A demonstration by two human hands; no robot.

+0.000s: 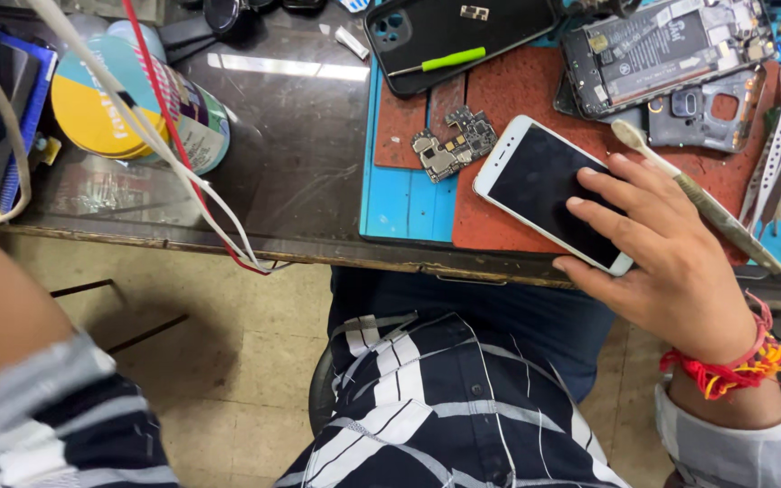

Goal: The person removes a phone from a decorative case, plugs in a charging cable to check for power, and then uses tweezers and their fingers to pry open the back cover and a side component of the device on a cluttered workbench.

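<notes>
The left hand is out of sight: only a blurred bare forearm and a striped sleeve (65, 416) fill the corner far left of the white phone (544, 185), so its fingers cannot be judged. The right hand (666, 258) lies spread on that phone's dark glass, fingertips flat on the screen and thumb under its near edge, with a worn brush (698, 199) tucked between the fingers. The phone rests tilted on a rough red mat (508, 90) over a blue one. Just left of the phone sits a small circuit board (454, 145); behind it, an opened handset (662, 50), partly cut off, and a black back cover (454, 32). The desk (291, 163) is dark, scratched and glossy.
</notes>
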